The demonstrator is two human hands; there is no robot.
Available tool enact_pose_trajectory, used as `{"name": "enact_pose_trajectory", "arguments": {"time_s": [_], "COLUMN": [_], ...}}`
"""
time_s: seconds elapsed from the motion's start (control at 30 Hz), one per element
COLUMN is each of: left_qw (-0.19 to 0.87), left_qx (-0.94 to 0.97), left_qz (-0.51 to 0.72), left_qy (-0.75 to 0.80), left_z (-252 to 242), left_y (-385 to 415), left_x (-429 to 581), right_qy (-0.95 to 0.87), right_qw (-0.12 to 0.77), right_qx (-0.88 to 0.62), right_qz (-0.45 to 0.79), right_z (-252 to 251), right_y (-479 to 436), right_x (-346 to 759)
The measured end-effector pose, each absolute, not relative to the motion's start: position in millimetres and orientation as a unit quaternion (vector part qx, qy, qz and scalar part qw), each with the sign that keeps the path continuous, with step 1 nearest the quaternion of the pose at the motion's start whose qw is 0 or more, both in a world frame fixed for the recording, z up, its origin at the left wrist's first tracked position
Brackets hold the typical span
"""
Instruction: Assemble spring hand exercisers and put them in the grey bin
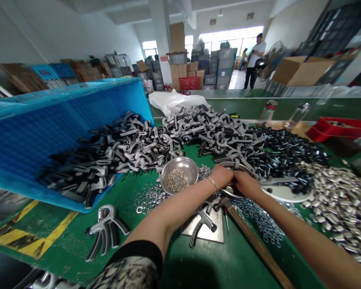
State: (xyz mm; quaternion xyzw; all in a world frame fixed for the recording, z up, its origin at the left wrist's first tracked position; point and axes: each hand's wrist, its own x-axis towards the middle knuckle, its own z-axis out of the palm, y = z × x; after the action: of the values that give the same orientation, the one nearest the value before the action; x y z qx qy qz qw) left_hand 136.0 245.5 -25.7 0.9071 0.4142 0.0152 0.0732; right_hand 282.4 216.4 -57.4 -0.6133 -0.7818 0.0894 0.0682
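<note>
Here at the green table (72,245), just left of the bowl of small brassy parts (177,177), there's marker writing (136,175), digits resembling "20", the rest too blurred to read; the red sign (164,58) far beyond that bowl is too small to make out. Right of the bowl, left hand (222,176) and right hand (244,184) meet over a second metal bowl (231,192), fingers bunched close, and what they pinch, if anything, I can't tell. A grey part (236,163) shows just past the fingers, its long axis running away from the person. Crowding round: a heap of grips (204,124) behind the brassy-parts bowl, a blue crate (120,96) to its left, loose rings (150,196) along its near side, black knobs (291,152) well to its right. Nearer than that bowl, and right, a hammer (254,237) slants, head toward the second bowl, handle toward the person.
</note>
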Motion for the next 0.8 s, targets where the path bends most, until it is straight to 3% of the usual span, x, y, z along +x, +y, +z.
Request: {"name": "enact_pose_trajectory", "arguments": {"time_s": [0.3, 0.5, 0.6, 0.8], "left_qw": [0.128, 0.413, 0.439, 0.585], "left_qx": [0.88, 0.69, 0.665, 0.508], "left_qz": [0.132, 0.363, 0.364, 0.391], "left_qy": [0.438, 0.471, 0.482, 0.497], "left_z": [-28, -12, -20, -47], "left_y": [226, 165, 131, 88], "left_x": [110, 48, 9, -29], "right_qy": [-0.742, -0.72, -0.76, -0.841], "right_qw": [0.179, 0.262, 0.237, 0.118], "right_qx": [-0.631, -0.577, -0.522, -0.496], "right_qz": [0.139, 0.284, 0.305, 0.18], "right_z": [-48, -18, -17, -39], "right_y": [213, 169, 135, 117], "right_x": [288, 280, 259, 219]}}
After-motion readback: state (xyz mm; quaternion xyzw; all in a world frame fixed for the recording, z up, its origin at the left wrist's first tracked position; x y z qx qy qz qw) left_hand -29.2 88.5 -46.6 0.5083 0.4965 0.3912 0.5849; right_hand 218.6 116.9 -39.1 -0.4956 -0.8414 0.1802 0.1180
